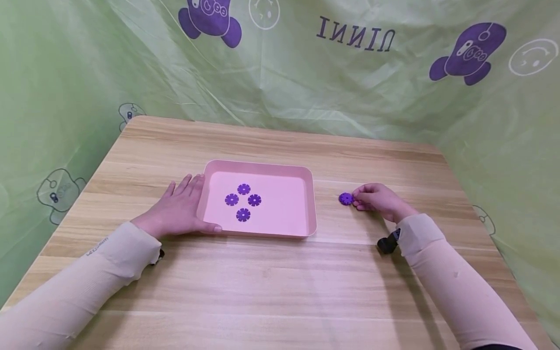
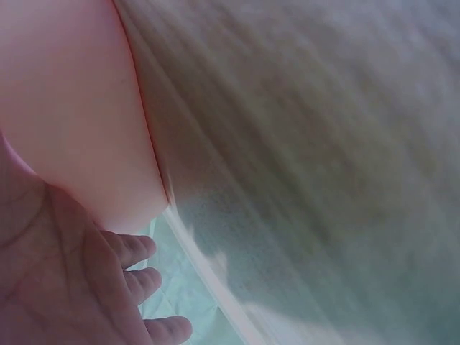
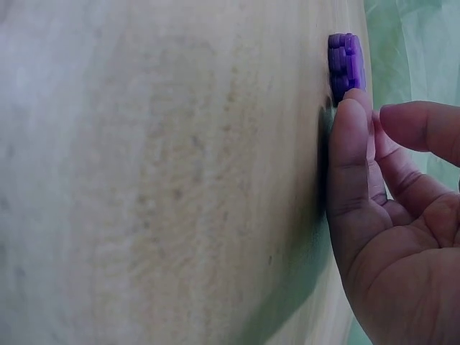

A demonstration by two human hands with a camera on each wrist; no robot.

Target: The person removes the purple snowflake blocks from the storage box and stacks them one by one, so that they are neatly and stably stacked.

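Note:
A shallow pink tray (image 1: 280,231) lies on the table, with several purple notched snowflake building discs (image 1: 243,215) grouped in its left half. My left hand (image 1: 177,211) rests against the tray's left side, fingers straight along the wall and thumb at the front left corner. In the left wrist view, the palm and fingertips (image 2: 169,330) show beside the tray's pink outer wall (image 2: 79,108). Right of the tray, my right hand (image 1: 378,200) pinches the near edge of a small stack of purple snowflake discs (image 1: 345,198). From the right wrist, the stack (image 3: 346,66) shows layered, close to the tabletop, with the thumb tip (image 3: 351,118) at its edge.
The wood-grain table (image 1: 271,287) extends around the tray. A green printed curtain (image 1: 280,82) hangs behind the table and along both sides. A black wrist device (image 1: 388,242) hangs under the right sleeve.

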